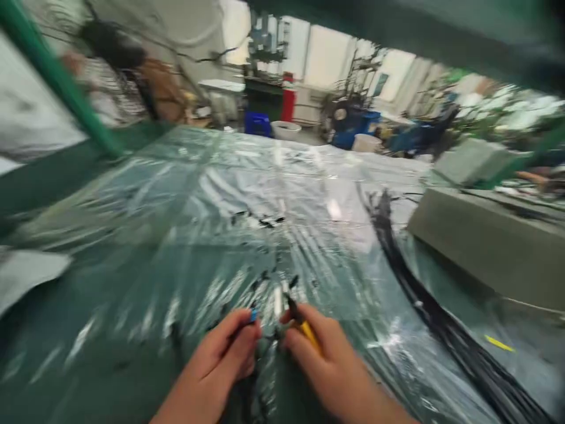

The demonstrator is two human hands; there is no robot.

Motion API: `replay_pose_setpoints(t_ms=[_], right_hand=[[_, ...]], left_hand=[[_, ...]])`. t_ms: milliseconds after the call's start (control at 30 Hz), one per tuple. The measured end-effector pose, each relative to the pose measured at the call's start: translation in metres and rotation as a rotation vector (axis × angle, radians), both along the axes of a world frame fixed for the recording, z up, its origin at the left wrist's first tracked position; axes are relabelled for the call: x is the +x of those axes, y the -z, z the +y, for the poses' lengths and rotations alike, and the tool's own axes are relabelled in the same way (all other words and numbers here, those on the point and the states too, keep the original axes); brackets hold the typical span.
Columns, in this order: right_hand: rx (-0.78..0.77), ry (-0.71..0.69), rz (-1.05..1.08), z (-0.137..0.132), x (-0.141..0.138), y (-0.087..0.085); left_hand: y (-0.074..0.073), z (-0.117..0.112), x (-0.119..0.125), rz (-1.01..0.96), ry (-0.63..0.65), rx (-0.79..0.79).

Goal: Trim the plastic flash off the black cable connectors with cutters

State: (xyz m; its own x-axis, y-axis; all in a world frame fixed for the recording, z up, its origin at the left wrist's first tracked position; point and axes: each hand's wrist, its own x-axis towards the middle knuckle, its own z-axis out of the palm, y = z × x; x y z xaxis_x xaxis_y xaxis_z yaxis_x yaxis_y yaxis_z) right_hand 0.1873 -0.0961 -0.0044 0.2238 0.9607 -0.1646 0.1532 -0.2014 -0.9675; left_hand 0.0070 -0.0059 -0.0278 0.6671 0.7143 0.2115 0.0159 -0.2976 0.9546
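Observation:
My left hand (227, 353) is closed in a pinch around a small blue piece (253, 315), with something dark at its tip. A thin dark strand seems to hang below those fingers, though blur hides where it joins. In my right hand (324, 350), closed fingers grip a slim yellow-and-black hand tool (310, 335). Its dark end points up and away from me; the exact kind is too blurred to name. The two hands are close together but apart, just above clear plastic sheeting (168, 265). Small black scraps (267, 222) lie beyond them.
A long bundle of black cables (424, 306) runs along the right side. Beside it stand a grey box (485, 247) and a short yellow strip (499, 343). A green post (66, 88) rises at left; a green beam (397, 29) crosses overhead. Pale material (26, 271) lies left.

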Motion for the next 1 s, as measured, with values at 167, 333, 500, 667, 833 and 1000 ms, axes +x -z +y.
replay_pose_setpoints(t_ms=[167, 333, 500, 667, 833, 1000], right_hand=[[0.027, -0.099, -0.144, -0.014, -0.004, 0.005], [0.096, -0.121, -0.243, -0.018, -0.009, 0.006], [0.163, -0.157, -0.333, -0.017, -0.009, 0.004], [0.119, -0.155, -0.267, -0.019, -0.004, 0.003], [-0.100, -0.226, 0.260, -0.021, 0.002, -0.005], [-0.213, -0.350, 0.735, -0.020, -0.003, -0.003]], left_hand=[[-0.018, -0.008, -0.002, -0.048, 0.076, -0.597], [-0.032, -0.015, -0.003, -0.053, 0.176, -0.624], [-0.027, -0.015, -0.004, -0.008, 0.208, -0.571], [-0.026, -0.014, -0.004, -0.033, 0.185, -0.546], [-0.021, -0.014, -0.007, -0.067, -0.010, -0.567], [-0.018, -0.014, -0.010, -0.034, -0.087, -0.581]])
